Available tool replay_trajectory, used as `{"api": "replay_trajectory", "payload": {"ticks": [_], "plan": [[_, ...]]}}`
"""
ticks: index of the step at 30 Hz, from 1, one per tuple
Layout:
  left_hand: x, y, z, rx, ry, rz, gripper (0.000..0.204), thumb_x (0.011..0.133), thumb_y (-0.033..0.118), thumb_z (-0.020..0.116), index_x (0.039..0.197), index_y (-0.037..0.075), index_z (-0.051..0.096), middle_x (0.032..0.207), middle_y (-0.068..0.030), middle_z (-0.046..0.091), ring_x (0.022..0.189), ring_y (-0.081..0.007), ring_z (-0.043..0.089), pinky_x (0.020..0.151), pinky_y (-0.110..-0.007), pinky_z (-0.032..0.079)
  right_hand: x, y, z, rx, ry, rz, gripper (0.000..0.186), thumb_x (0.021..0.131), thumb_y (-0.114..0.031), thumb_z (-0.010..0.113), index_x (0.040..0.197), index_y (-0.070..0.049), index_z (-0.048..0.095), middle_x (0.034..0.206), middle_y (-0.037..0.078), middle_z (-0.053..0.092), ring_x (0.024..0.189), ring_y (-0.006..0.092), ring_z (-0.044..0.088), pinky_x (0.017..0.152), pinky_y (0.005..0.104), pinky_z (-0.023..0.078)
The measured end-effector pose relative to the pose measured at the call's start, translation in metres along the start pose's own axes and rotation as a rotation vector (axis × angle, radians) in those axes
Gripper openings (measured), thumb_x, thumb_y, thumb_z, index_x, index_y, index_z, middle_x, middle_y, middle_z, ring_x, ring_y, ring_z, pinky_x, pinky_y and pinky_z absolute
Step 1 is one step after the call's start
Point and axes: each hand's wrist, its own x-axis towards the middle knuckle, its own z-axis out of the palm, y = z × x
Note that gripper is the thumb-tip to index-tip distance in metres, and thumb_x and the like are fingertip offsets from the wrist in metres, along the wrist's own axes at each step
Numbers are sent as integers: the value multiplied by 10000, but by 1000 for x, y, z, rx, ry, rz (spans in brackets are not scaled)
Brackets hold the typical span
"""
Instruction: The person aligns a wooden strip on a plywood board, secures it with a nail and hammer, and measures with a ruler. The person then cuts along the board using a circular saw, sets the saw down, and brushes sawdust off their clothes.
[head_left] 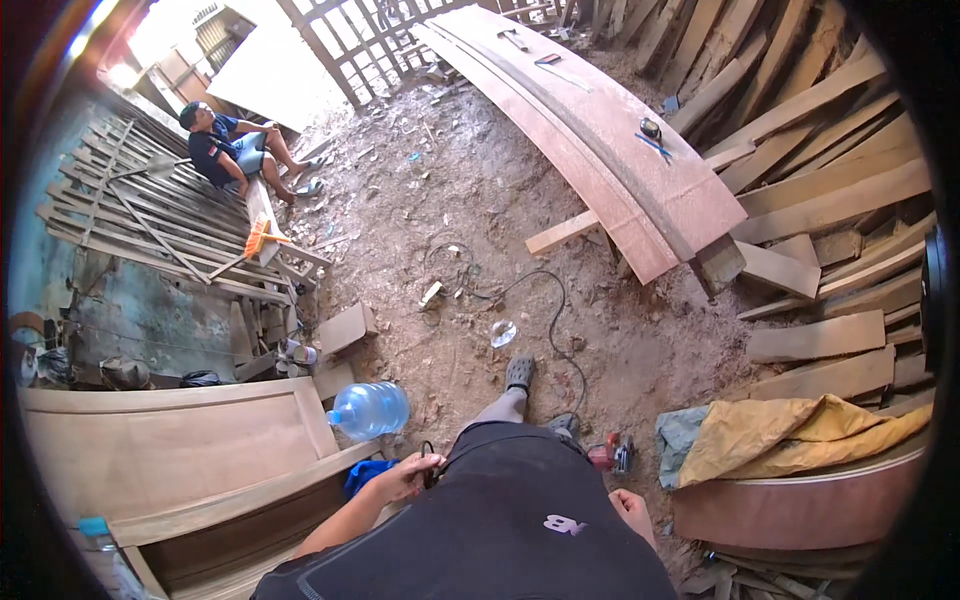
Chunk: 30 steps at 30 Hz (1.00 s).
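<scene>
My left hand is closed around a thin black cord, which makes a small loop above the fingers at my waist. On the other side of my body, my right hand hangs with its fingers curled in, and nothing shows in it. A red and grey power tool lies on the ground beside my foot, just beyond the right hand. From near my feet a black cable winds over the dirt floor. A large blue water bottle lies on its side ahead of my left hand, near a blue cloth.
A long wooden panel carries a tape measure and a hammer. Planks lean along the right; a yellow tarp covers curved wood. A wooden door frame lies left. A person sits far left near an orange broom.
</scene>
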Motion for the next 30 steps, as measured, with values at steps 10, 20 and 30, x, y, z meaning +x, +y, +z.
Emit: {"api": "replay_trajectory", "payload": {"ticks": [10,20,30], "plan": [[13,-137,-99,443,220,197,458,1081,480,597,1254,66,686,1104,53,674,996,-70,598,857,-279,482,-41,128,3,699,116,-33,292,1004,-293,594,923,-31,695,833,-14,635,799,102,592,696,292,441],[6,-17,-35,157,50,82,217,949,276,797,950,115,652,848,65,653,731,-55,589,668,-247,453,-9,24,9,196,-39,-77,343,948,-319,570,866,-7,689,754,-10,639,699,84,561,622,292,393],[45,138,-105,300,-73,-258,432,966,446,741,1085,32,714,1002,-43,740,930,-142,699,801,-303,565,47,-15,56,4,219,-48,391,1039,-276,623,761,-4,582,679,27,523,634,122,468,616,348,398]]}}
